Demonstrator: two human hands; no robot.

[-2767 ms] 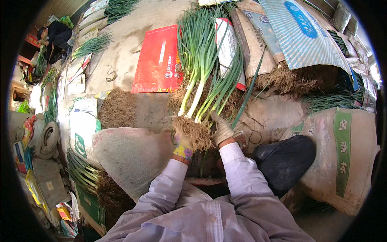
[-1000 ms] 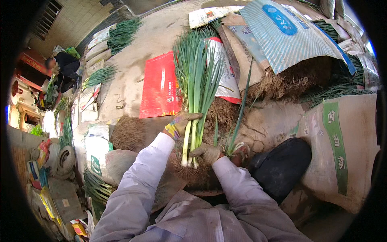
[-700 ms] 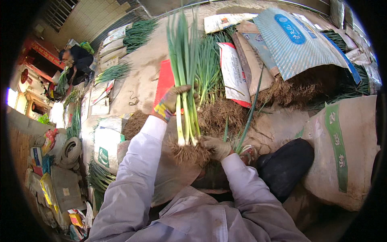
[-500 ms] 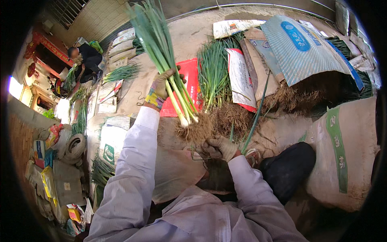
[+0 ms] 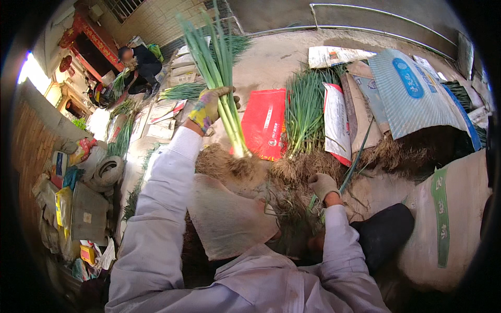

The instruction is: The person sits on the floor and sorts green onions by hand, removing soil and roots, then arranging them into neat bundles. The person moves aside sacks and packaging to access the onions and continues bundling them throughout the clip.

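Observation:
My left hand, in a patterned work glove, is closed round a bunch of green onions. Its green tops point up and away, and its pale lower ends hang over a heap of roots. My right hand, in a pale glove, is curled shut over the near edge of the root pile. What its fingers hold, if anything, is hidden. A loose green leaf lies just beside it. Across my lap lies a pale, dirty cloth or sack piece.
More green onions lie beyond, beside a red bag and a white bag. A blue striped sack covers rooty bundles at right. A large pale sack stands near right. Another person crouches far left.
My right hand has moved right and a little forward, away from my left hand. The onion bunch stands more upright in my left hand. The whole view has shifted slightly.

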